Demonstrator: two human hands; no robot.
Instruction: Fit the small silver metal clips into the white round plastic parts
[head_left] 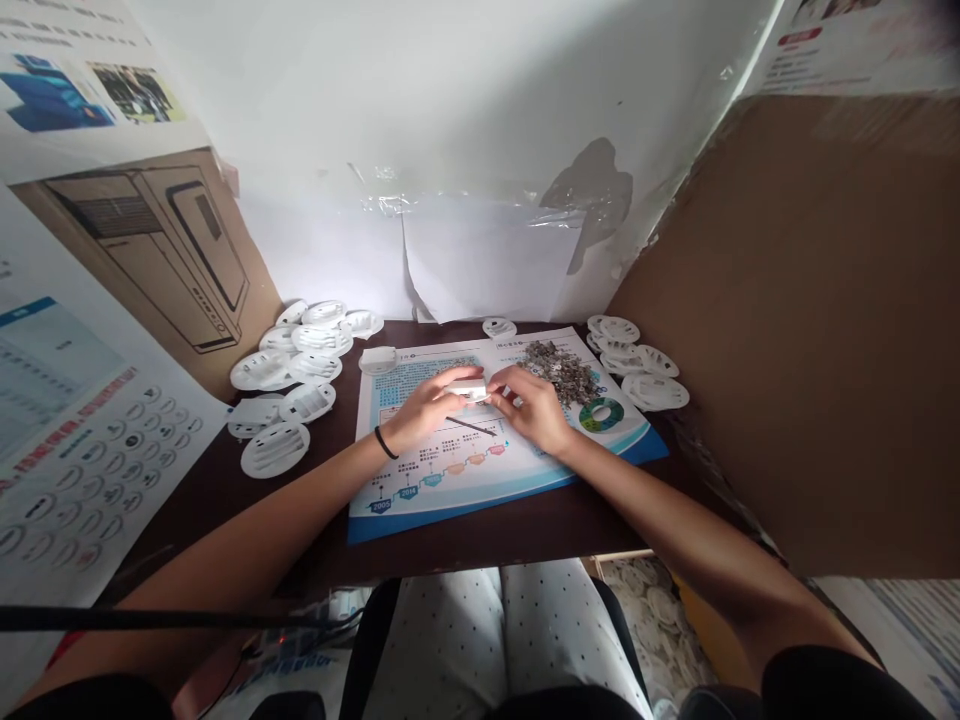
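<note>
White part [469, 390] is held just above the printed sheet [450, 485], between both hands. The left hand [427, 405] grasps one end and the right hand [536, 408] pinches the other. This looks like a fitting step under way. Any further move calls for steady fingertips, with the metal bits [559, 368] just beside the right hand.

Sheet [525, 470] lying on table [217, 485]. Disc pile [300, 370] sitting left of it, smaller stack [641, 375] right. Metal bits [559, 368] heaping on sheet, just behind right hand [536, 412]; left hand [424, 405] meeting it at part [469, 388], mid-sheet.
</note>
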